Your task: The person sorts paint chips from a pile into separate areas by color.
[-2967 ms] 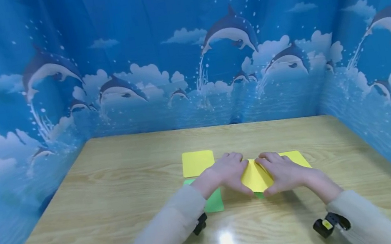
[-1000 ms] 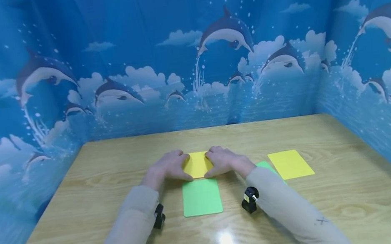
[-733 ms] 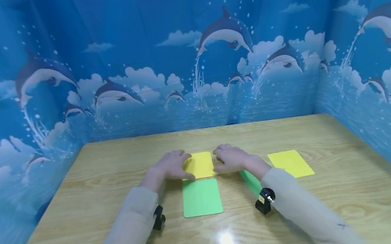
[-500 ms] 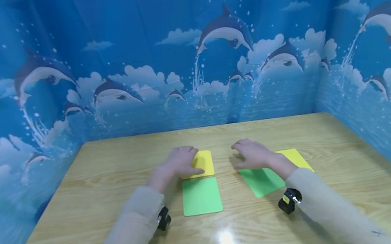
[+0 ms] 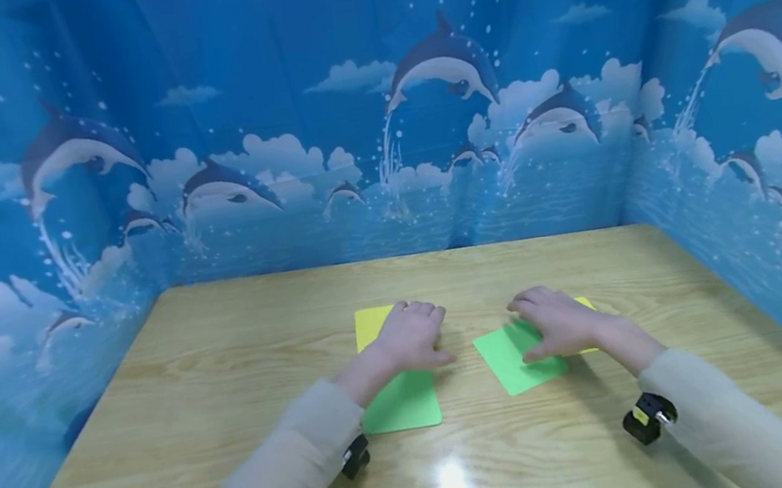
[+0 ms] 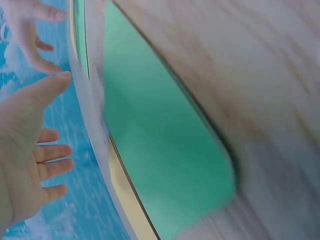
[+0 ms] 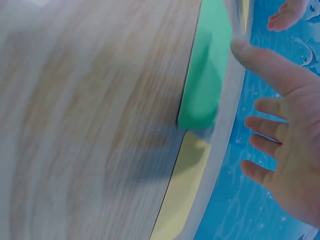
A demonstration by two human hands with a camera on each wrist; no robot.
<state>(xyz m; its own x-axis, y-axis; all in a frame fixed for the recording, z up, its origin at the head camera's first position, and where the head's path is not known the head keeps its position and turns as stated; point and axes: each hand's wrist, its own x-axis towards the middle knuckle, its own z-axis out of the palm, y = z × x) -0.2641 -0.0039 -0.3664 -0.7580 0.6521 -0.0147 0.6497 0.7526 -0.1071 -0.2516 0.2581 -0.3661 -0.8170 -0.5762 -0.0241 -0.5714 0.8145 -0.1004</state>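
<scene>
My left hand (image 5: pixel 412 337) is held above the inner edges of a yellow paper square (image 5: pixel 370 325) and a green paper square (image 5: pixel 404 407), partly covering both in the head view. Its fingers are spread and nothing is in them. To the right, my right hand (image 5: pixel 560 322) hovers with loose fingers over a tilted green paper square (image 5: pixel 509 361). Behind that hand, another yellow square (image 5: pixel 585 303) is mostly hidden. The left wrist view shows the near green square (image 6: pixel 155 120) large, with my palm beside it. In the right wrist view, the right-hand yellow square (image 7: pixel 182 187) lies beside the green one (image 7: pixel 207 70).
The squares lie on a light wood-grain table (image 5: pixel 243 367). A blue curtain (image 5: pixel 312 121) printed with dolphins encloses its back and sides. Each wrist carries a small black camera, such as the right one (image 5: pixel 643 421). Light glares off the table's front.
Both hands first held a bent yellow sheet over the right green square, then laid it on the left yellow one. They have since let go and moved right, uncovering the right green square.
</scene>
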